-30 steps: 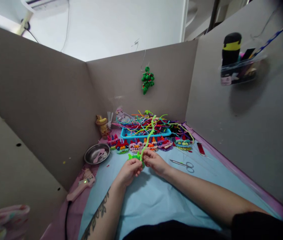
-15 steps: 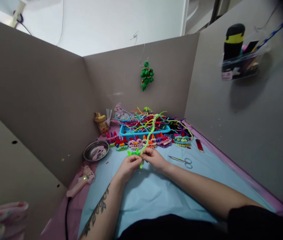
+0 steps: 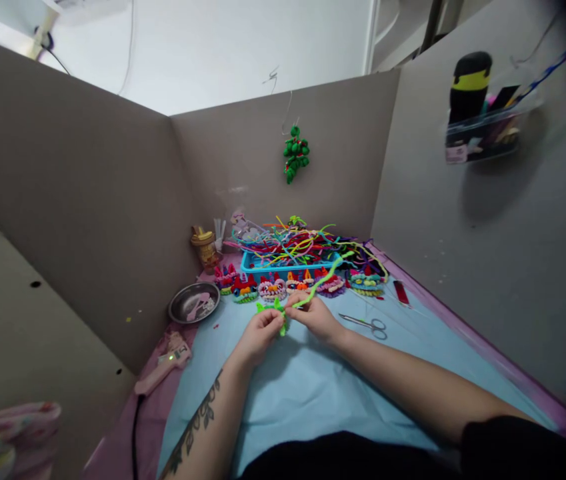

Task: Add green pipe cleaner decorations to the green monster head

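Between my hands is a small bright green pipe-cleaner piece point(image 3: 277, 306) with pointed tips, held above the blue sheet. My left hand point(image 3: 263, 330) pinches it from the left, thumb and fingers closed and covering much of it. A long light green pipe cleaner point(image 3: 323, 283) runs up and to the right from my right hand point(image 3: 313, 316), whose fingertips are closed on it close against the green piece. Just behind the hands stands a row of colourful pipe-cleaner animal heads, among them a pink one point(image 3: 272, 288) and an orange one point(image 3: 299, 283).
A blue tray point(image 3: 263, 267) heaped with pipe cleaners stands at the back. Scissors point(image 3: 365, 324) lie right of my hands, near a small red item point(image 3: 401, 292). On the left are a metal bowl point(image 3: 177, 309) and a pink glue gun point(image 3: 163, 371) with a cord. Grey panels enclose the table.
The long light green pipe cleaner has swung from nearly upright to leaning right. My right hand has shifted and turned slightly rightward; my left still pinches the green piece.
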The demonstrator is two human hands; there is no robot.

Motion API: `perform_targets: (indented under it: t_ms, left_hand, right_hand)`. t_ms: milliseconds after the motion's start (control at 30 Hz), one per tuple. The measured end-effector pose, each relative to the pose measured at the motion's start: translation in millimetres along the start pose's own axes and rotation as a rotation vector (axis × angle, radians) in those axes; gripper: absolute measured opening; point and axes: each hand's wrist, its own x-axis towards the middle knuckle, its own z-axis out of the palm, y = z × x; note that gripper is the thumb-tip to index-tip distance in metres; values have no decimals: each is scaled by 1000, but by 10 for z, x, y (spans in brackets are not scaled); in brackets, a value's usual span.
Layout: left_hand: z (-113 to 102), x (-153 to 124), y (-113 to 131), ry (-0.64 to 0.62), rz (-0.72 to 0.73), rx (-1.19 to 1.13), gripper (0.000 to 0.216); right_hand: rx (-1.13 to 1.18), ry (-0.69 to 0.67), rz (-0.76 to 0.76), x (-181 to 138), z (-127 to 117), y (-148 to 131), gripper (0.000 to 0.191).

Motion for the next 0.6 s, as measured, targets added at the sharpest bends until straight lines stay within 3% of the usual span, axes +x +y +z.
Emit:
perform_targets:
  t_ms: [300,600]
  left_hand:
    - [6,43,-21,146,8,-139,35]
    - [62,20,74,216,-7,-228,43]
  right_hand:
    - [-41,20,-57,-67,38,-76,12]
    - [-58,-64,-40,-145,117,-113,24]
